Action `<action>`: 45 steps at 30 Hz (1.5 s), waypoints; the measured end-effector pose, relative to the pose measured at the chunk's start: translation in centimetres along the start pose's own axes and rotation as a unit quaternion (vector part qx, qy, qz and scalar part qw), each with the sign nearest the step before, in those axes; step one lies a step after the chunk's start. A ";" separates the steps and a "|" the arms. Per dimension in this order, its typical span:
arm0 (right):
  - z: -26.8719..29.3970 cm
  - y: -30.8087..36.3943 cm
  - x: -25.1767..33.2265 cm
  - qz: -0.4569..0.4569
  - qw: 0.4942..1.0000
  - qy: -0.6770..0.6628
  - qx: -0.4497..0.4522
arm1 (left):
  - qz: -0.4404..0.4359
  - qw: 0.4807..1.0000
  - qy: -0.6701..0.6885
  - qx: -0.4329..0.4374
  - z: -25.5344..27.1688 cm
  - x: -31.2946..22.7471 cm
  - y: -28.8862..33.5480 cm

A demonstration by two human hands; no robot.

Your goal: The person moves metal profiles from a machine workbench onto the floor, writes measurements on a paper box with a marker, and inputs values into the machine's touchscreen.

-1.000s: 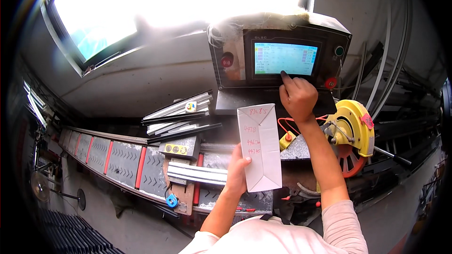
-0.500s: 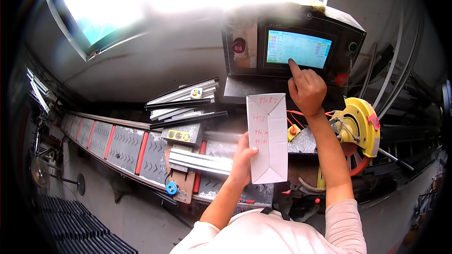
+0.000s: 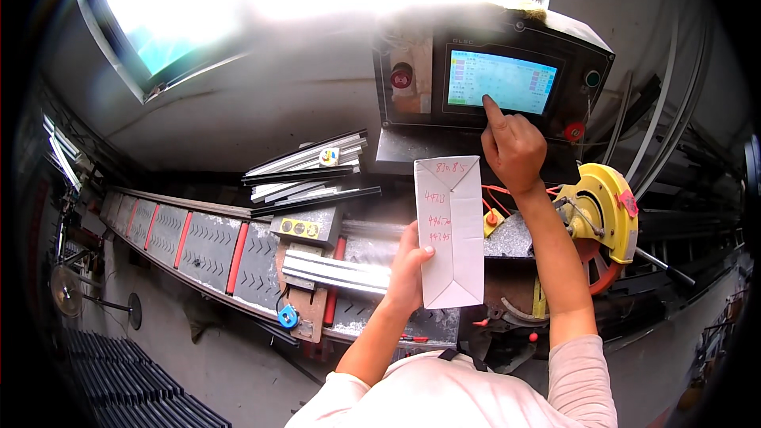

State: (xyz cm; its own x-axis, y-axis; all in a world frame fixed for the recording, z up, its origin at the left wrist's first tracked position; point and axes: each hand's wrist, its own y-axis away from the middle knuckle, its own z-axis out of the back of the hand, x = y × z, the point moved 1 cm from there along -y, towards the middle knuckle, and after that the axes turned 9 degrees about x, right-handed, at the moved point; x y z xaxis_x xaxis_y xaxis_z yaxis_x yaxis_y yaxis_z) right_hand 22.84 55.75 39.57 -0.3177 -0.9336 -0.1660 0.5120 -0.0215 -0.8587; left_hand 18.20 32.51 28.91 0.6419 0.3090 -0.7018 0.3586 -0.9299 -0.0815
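Note:
My left hand [image 3: 406, 273] is closed around the lower left side of a white cardboard box [image 3: 464, 257], its thumb on the face. Red handwriting runs down the box, which I hold upright over the machine bed. My right hand [image 3: 514, 150] has its index finger stretched out while the other fingers curl in; it holds nothing. That fingertip is at the lower middle of a lit touchscreen [image 3: 507, 75], on or just in front of it. The screen sits in a dark control panel [image 3: 412, 115] with red and green buttons.
Left of my hands, a conveyor-like bed [image 3: 210, 246] with red strips carries a clamp block [image 3: 305, 227] and silver profiles [image 3: 337, 269]. More metal profiles [image 3: 309, 170] lie behind it. A yellow saw guard [image 3: 610, 210] stands beside my right forearm. Dark bars [image 3: 135, 380] are stacked at lower left.
My right index finger has shifted very slightly up and left at the screen. The box stays in my left hand, almost unmoved.

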 end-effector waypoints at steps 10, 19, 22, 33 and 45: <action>0.2 -0.2 0.1 -0.003 1.000 -0.019 -0.002 | 0.000 1.000 0.003 -0.011 -0.2 0.0 -0.3; -0.3 -0.3 0.0 -0.005 1.000 -0.020 0.005 | 0.000 1.000 0.008 -0.016 -0.1 0.1 0.0; -0.2 -0.4 -0.1 -0.022 0.999 -0.004 0.023 | 0.005 1.000 0.006 -0.015 -0.3 0.0 -0.1; -0.3 -0.3 0.0 -0.058 0.995 0.014 0.082 | -0.001 1.000 0.002 -0.015 -0.3 0.0 -0.2; 0.3 0.2 -0.1 0.002 1.000 -0.012 -0.002 | 0.006 1.000 0.004 -0.018 -0.6 -0.3 -0.1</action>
State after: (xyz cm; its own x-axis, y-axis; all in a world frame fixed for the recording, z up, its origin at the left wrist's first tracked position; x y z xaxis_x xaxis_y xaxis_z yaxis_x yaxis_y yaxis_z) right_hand 23.21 55.76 39.51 -0.2965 -0.9419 -0.1576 0.5093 -0.0163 -0.8604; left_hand 18.37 32.68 29.50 0.6510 0.3000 -0.6973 0.3756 -0.9256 -0.0476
